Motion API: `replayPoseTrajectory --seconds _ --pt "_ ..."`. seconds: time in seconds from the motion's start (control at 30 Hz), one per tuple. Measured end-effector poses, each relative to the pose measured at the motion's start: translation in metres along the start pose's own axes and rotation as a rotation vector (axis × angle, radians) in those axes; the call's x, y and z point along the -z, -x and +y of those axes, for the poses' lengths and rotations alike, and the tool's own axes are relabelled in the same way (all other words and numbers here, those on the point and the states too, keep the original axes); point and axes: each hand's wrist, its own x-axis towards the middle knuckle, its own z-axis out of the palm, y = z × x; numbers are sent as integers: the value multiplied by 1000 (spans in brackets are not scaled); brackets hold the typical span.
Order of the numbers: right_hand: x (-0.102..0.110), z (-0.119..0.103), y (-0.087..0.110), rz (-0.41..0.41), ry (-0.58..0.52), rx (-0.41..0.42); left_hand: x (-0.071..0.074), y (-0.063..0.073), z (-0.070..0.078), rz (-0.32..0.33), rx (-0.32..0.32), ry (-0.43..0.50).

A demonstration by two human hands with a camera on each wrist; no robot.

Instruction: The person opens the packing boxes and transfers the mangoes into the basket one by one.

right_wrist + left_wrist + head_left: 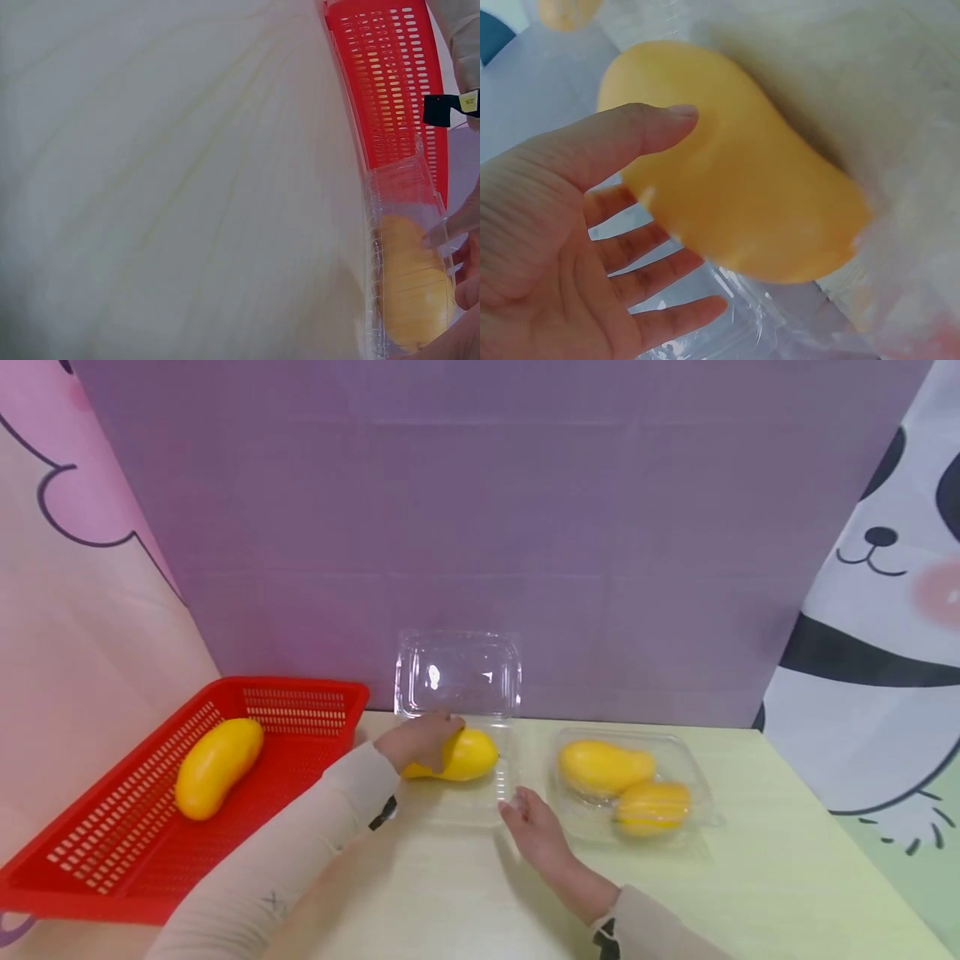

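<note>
A clear plastic clamshell container (456,675) stands unfolded at the middle of the table, its lid upright at the back. In its base lies a yellow mango (472,755). My left hand (422,740) holds this mango from the left; the left wrist view shows the thumb (656,127) across its skin and the fingers reaching along its other side. At the base's front right corner, my right hand (542,837) pinches the clear rim between thumb and forefinger. Little of that hand shows in the right wrist view, where the mango (409,277) appears through the container wall.
At the left, a red perforated basket (270,810) contains one more mango (219,768). Right of my right hand sits a second clear container (701,777) with two mangoes (606,767) inside. A purple cloth (495,527) rises behind the table.
</note>
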Motion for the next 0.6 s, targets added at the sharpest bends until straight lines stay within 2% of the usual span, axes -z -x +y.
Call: replayPoseTrajectory --seconds 0.2,0.3,0.43,0.6 --pt "-1 0 0 -10 -6 -21 -15 -3 0 8 27 -69" --pt "-1 0 0 -13 1 -27 -24 -6 -2 33 10 -113" --pt "-1 1 1 -13 -1 -27 -34 -9 -2 66 8 -114" --pt "0 0 1 -12 -19 -8 -39 -13 3 124 15 -151"
